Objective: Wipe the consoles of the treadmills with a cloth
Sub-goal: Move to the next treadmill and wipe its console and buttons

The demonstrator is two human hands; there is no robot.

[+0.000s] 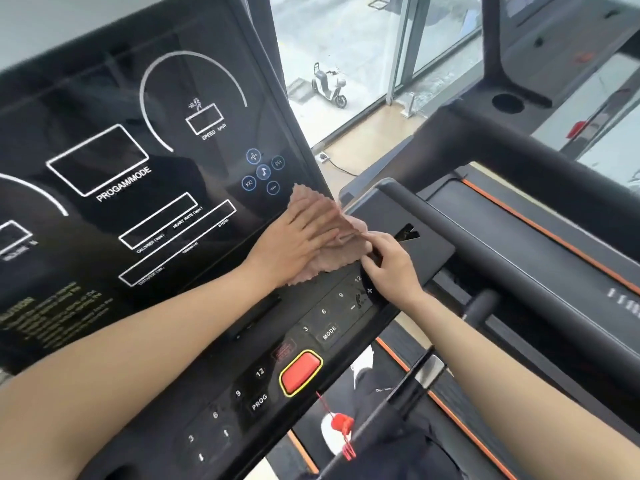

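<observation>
The left hand (298, 237) lies flat with fingers spread, pressing the cloth (325, 237) against the console (138, 168) at mid-frame, probably to wipe; the right hand (391, 265) pinches its edge, seemingly steadying it.

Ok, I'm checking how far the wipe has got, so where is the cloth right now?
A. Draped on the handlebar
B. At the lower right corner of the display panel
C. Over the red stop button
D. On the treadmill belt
B: the left hand presses the pink cloth flat at the lower right corner of the display panel, just below the music buttons, while the right hand pinches its edge.
</observation>
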